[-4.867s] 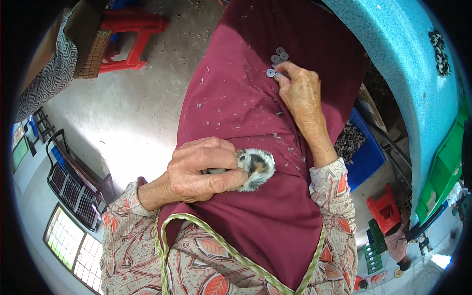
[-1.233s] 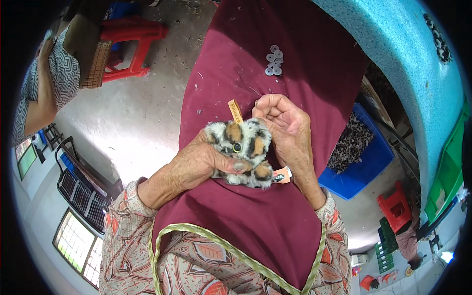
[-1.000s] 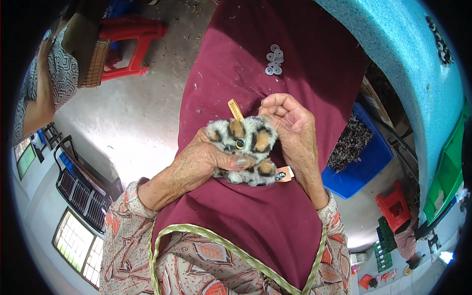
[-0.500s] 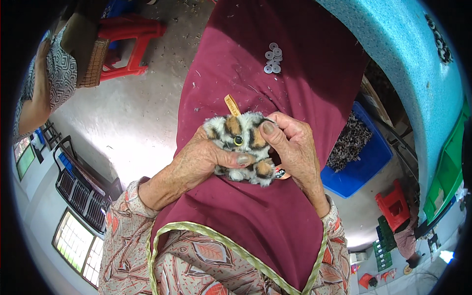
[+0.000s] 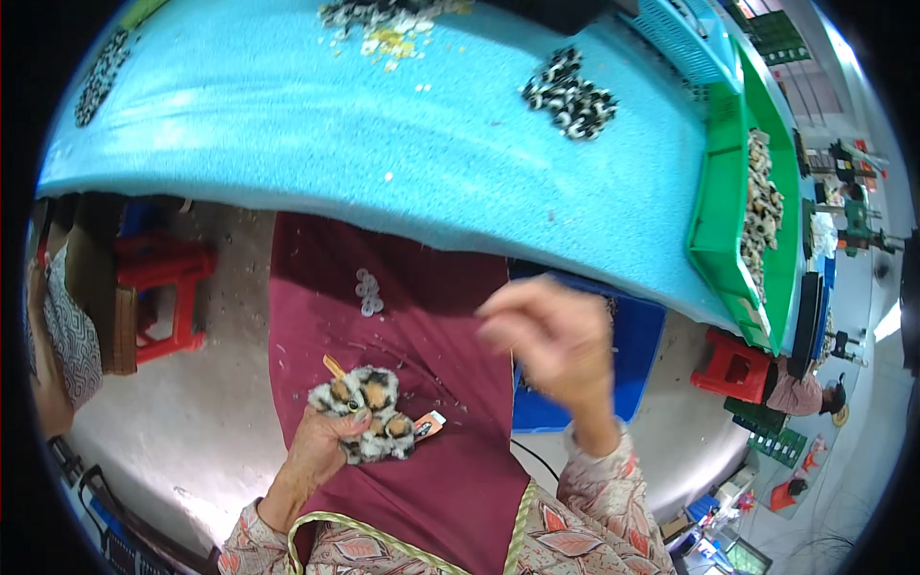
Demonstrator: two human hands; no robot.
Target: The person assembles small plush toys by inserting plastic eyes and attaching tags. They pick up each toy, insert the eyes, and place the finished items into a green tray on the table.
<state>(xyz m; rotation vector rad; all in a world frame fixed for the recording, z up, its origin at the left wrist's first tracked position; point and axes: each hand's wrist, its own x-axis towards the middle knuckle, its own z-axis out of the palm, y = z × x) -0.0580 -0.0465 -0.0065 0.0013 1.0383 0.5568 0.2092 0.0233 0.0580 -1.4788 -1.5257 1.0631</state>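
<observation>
A small plush toy [image 5: 379,385] with white, black and brown fur rests over my lap on the maroon apron [image 5: 450,335]. My left hand [image 5: 321,443] is wrapped round its side, thumb across the front. One yellow-rimmed eye shows on it, along with an orange ribbon tab [image 5: 333,366] at the top and a paper tag [image 5: 431,425] at the side. Apart from the toy, my right hand [image 5: 556,340] is raised over the apron's right edge. Motion blurs its bent fingers, so whether anything is in them cannot be made out. Several translucent white washers [image 5: 368,292] lie on the apron.
Ahead stands a blue-covered table [image 5: 431,144] with piles of small black-and-white parts [image 5: 572,96]. A green bin [image 5: 714,211] of furry pieces stands at its right end. Below are a blue tray [image 5: 632,369] and red stools [image 5: 168,287]. Another person [image 5: 67,326] sits at left.
My right hand has let go of the toy and moved up and to the right. My left hand still holds the toy. The view has tilted up, bringing in the tabletop.
</observation>
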